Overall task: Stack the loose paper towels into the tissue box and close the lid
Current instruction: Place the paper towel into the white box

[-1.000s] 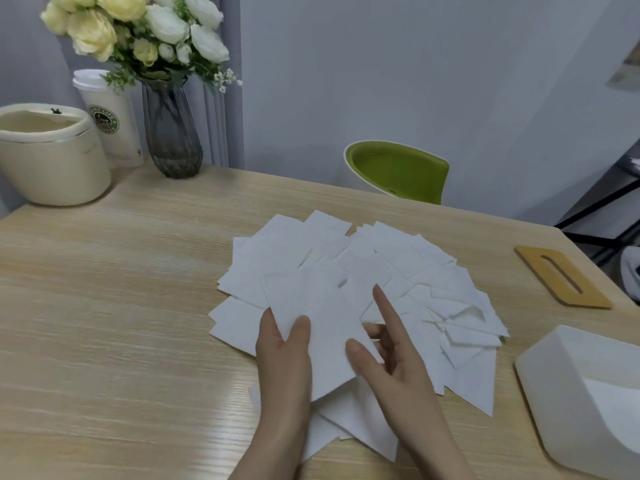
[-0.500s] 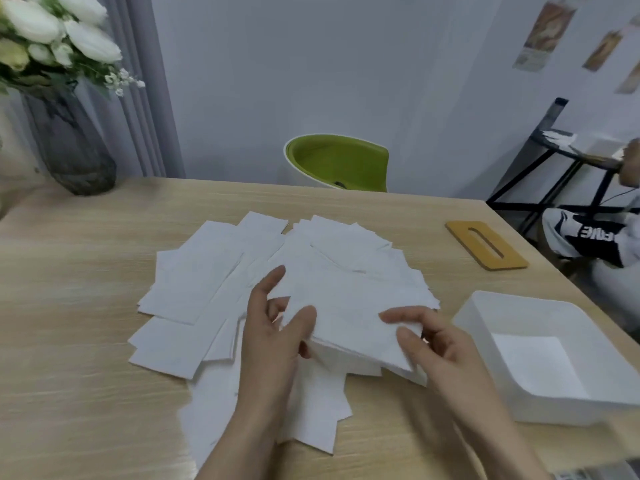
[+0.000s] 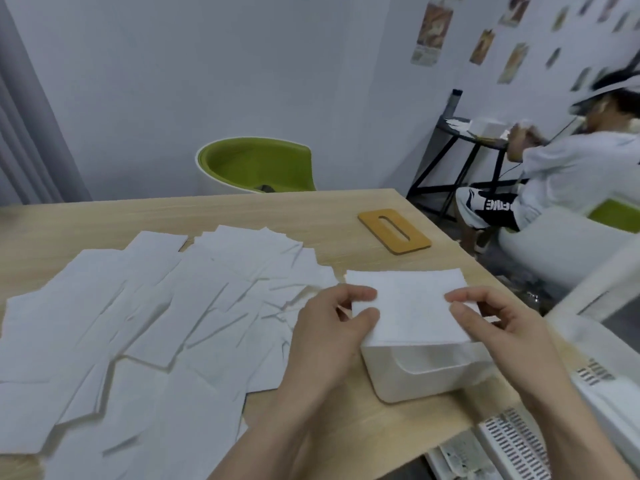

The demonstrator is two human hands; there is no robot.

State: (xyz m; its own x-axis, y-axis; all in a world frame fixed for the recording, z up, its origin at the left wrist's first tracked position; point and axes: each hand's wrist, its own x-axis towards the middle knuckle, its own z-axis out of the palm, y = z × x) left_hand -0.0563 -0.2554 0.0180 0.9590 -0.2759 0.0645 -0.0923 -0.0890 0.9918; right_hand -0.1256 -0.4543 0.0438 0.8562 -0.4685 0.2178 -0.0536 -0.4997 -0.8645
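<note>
Two hands pinch one paper towel [image 3: 407, 306] flat over the open white tissue box [image 3: 415, 372], left hand [image 3: 332, 327] on its left edge, right hand [image 3: 498, 323] on its right; many loose towels [image 3: 156, 323] spread left of the left hand, wooden lid [image 3: 394, 231] beyond the hands on the table [image 3: 311, 209]
</note>
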